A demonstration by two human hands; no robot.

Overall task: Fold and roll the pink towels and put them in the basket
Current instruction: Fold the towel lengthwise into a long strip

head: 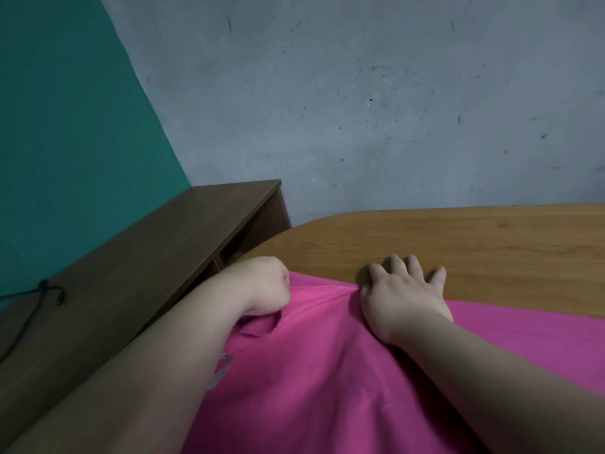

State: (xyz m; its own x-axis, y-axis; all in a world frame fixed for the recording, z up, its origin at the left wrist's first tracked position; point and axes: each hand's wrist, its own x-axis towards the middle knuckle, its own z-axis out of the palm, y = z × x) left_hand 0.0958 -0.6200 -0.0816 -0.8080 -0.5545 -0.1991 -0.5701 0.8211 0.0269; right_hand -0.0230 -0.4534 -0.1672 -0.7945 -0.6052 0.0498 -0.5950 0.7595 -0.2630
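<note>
Under both sets of fingers (411, 263) lies the pink towel (327, 371), spread on the worktop (458, 244). Left hand (265, 286) fists its far edge, seemingly tensioning it; right hand (402, 296), fingers splayed, pins it, probably for folding.

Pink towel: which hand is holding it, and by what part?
The left hand grips the pink towel at its far edge, bunched in its fist. The right hand only presses that edge down, fingers spread.

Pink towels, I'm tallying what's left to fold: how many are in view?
1. The pink towel lies spread on the table; the left hand grips its far edge, the right hand rests on it. More may be off-frame.
</note>
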